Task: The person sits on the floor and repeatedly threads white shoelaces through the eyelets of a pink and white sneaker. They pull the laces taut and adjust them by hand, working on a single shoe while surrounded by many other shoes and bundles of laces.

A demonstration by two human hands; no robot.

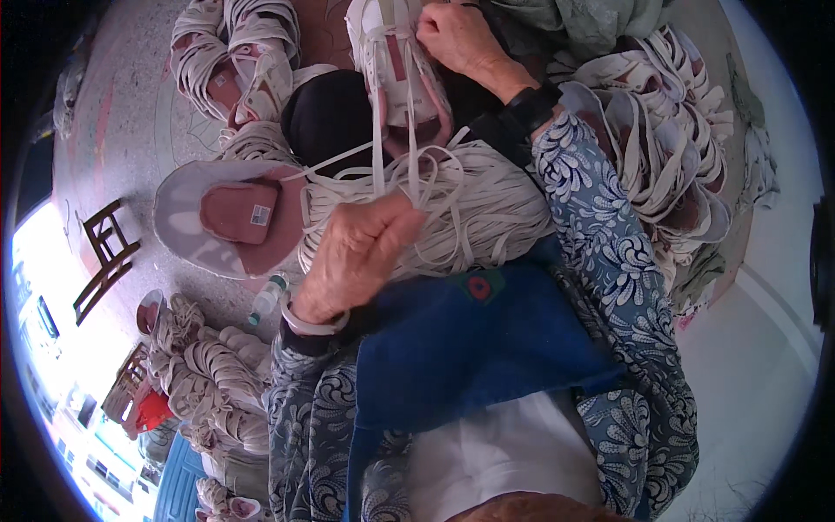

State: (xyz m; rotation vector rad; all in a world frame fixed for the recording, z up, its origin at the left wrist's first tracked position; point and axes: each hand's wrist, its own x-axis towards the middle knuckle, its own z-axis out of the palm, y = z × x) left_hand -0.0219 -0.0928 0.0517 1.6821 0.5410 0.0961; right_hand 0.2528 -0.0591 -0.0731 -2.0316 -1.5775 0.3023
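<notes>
A white and pink shoe upper (pixel 402 83) lies at the top middle with its toe end away from me. Two flat white laces (pixel 377 143) run down from it toward my lap. My left hand (pixel 361 248) is closed, thumb against curled fingers, at the lower end of the laces; a lace reaches its fingertips. Curled against the upper's right edge is my right hand (pixel 465 39), its fingertips partly hidden. Beneath the laces, a thick bundle of white shoelaces (pixel 496 204) rests across my lap, above a blue apron (pixel 478 339).
Stacked shoe uppers lie at the far left (pixel 235 61), on the right (pixel 661 130) and at the lower left (pixel 213 374). An upper with a pink lining (pixel 239 217) sits left of the bundle. A clear bottle (pixel 267 300) and a wooden chair (pixel 109 257) are on the floor.
</notes>
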